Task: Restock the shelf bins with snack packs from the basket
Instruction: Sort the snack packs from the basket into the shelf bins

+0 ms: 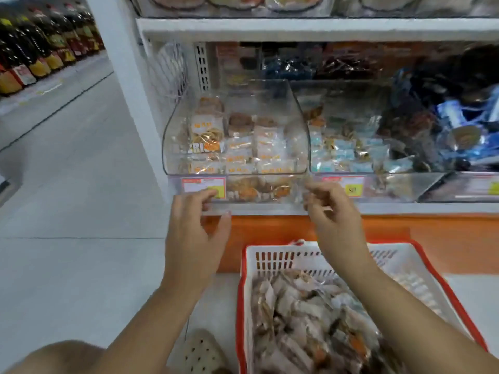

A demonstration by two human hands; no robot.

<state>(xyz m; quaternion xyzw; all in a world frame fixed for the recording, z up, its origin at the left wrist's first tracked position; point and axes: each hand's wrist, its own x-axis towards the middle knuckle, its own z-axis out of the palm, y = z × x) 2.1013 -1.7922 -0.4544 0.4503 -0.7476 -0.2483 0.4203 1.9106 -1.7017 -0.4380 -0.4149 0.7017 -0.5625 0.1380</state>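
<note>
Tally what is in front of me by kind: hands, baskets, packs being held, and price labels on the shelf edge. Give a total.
hands: 2, the left hand and the right hand
basket: 1
snack pack held between both hands: 1
price labels: 3, the last cut off by the frame edge
Total: 7

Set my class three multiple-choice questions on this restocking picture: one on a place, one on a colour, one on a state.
1. Where is the basket? A on a shelf; B on the floor; C inside a bin.
2. What colour is its rim? A blue; B red; C green.
3. What do the left hand and right hand do? A hang empty; B grip the basket; C hold a snack pack between them.
Answers: B, it stands on floor tiles below the hands; B, a red band edges its white walls; C, each pinches one end of the clear pack.
</note>
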